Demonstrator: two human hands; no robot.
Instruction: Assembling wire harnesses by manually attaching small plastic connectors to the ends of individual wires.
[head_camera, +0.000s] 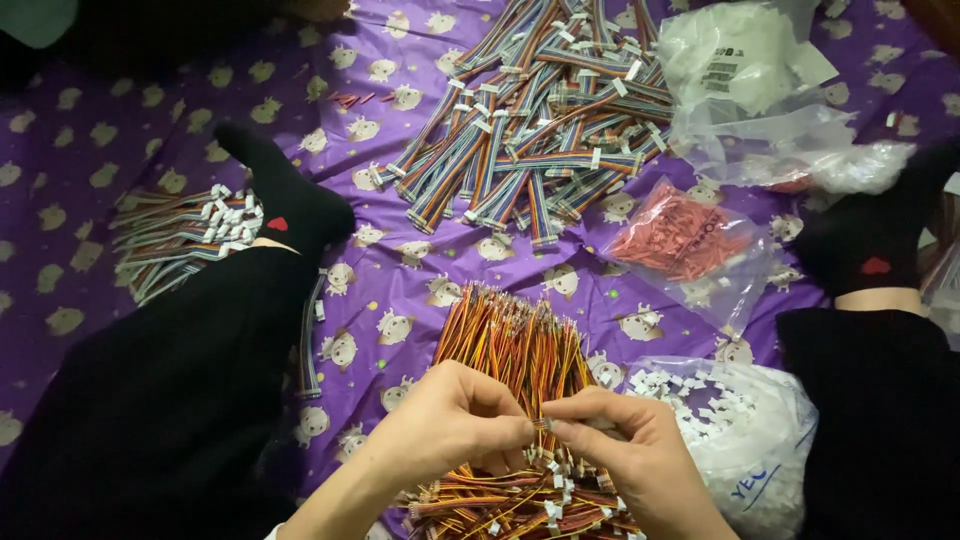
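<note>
My left hand (448, 420) and my right hand (620, 440) meet at the bottom centre, fingertips pinched together on a thin wire with a small white connector (545, 425). Under and behind them lies a bundle of red, yellow and orange wires (515, 345) on the purple patterned cloth (400, 290). More wires with white plugs (520, 500) lie below my hands. A clear bag of small white connectors (735, 415) sits just right of my right hand.
A heap of rainbow ribbon cables (535, 125) lies at the top centre, another pile (185, 235) at the left. A bag of red parts (685, 240) and crumpled clear bags (760, 90) are upper right. My legs in black trousers and socks (285, 200) flank the work area.
</note>
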